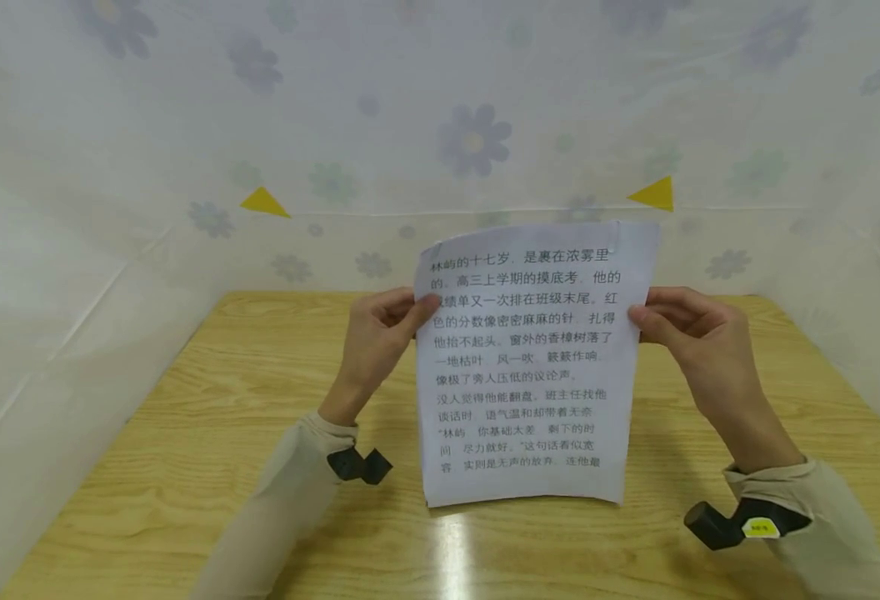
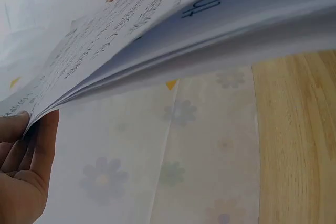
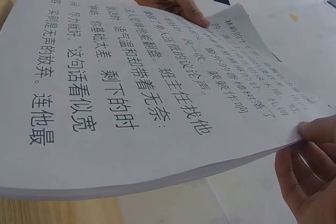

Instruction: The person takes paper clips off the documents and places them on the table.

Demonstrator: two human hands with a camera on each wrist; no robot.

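A sheaf of printed paper (image 1: 526, 367), several white sheets thick as the right wrist view (image 3: 157, 103) shows at its lower edge, hangs upright in the air above the middle of the bench (image 1: 185, 467), its top page covered in lines of black Chinese text and its bottom edge just above the wood. A staple or small clip sits near its upper right corner, too small to tell which. The left hand (image 1: 376, 333) pinches the left edge of the paper about a third of the way down, thumb on the front and curled fingers behind; in the left wrist view (image 2: 21, 166) the thumb and fingers close on the very edge of the pages, which fan slightly apart. The right hand (image 1: 698, 342) pinches the right edge at the same height, thumb in front and fingers (image 3: 310, 166) tucked under the back sheets. Both wrists carry pale sleeves and a small black camera mount. The bench is light wood with a bright glare streak just below the paper. A white cloth printed with pale flowers (image 1: 473, 137) walls in the bench on the left, back and right, and two small yellow triangles (image 1: 263, 202) are stuck to the back wall, one above each side of the paper.
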